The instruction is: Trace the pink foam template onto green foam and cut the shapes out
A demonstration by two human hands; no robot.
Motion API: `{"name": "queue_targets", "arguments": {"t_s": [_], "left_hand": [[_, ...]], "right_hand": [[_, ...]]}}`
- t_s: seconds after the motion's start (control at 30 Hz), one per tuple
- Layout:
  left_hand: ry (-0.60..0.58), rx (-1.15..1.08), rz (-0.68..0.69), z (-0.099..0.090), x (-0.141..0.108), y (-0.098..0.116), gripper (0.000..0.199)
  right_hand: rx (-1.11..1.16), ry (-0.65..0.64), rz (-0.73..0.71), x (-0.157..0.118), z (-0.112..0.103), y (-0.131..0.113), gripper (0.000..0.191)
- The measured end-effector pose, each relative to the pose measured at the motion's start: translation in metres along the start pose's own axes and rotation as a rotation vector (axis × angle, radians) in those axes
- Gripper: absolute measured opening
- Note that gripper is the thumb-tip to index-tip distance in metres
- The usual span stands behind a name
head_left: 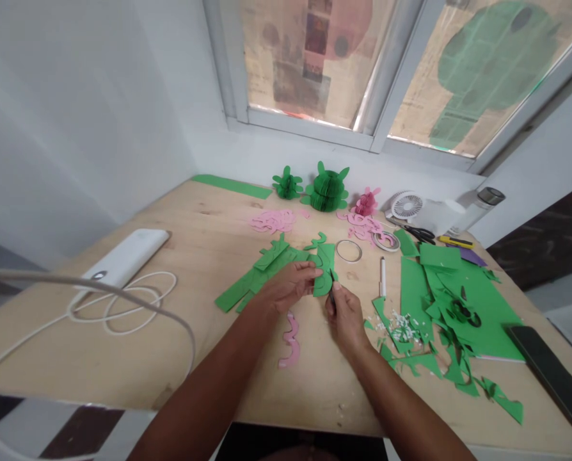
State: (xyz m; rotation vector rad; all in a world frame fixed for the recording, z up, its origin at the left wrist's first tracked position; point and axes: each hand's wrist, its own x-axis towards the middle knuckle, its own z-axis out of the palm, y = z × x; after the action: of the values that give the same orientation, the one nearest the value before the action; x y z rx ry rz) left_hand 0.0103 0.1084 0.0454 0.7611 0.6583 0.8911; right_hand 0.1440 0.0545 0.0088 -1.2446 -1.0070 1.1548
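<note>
Near the middle of the wooden table, my left hand pinches the left side of a green paper piece that has curved lines drawn on it. My right hand is closed around a small dark cutting tool, probably scissors, whose tip meets the paper's right edge; its handles are mostly hidden by the fingers. Just left of the paper lie stacked green strips. A wavy pink paper piece rests below, between my forearms.
Pink cutouts, green paper figures and a small fan stand or lie toward the back. Green scraps, white bits and a phone are at right. A white power strip with cable is at left.
</note>
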Motion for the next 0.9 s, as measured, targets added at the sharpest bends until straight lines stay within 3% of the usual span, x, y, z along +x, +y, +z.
{"name": "queue_targets", "arguments": {"t_s": [0.37,0.7,0.9], "left_hand": [[0.0,0.146,0.014,-0.0004,-0.0006,-0.0032,0.021],[0.013,0.302,0.12,-0.0041,0.0039,-0.0057,0.025],[-0.036,0.339,0.116,-0.0045,0.0038,-0.0057,0.023]], "right_hand": [[-0.019,0.011,-0.021,0.0001,-0.0013,-0.0041,0.052],[-0.096,0.021,-0.07,0.0035,-0.0038,-0.003,0.046],[-0.109,0.018,-0.1,0.0038,-0.0045,-0.0044,0.044]]}}
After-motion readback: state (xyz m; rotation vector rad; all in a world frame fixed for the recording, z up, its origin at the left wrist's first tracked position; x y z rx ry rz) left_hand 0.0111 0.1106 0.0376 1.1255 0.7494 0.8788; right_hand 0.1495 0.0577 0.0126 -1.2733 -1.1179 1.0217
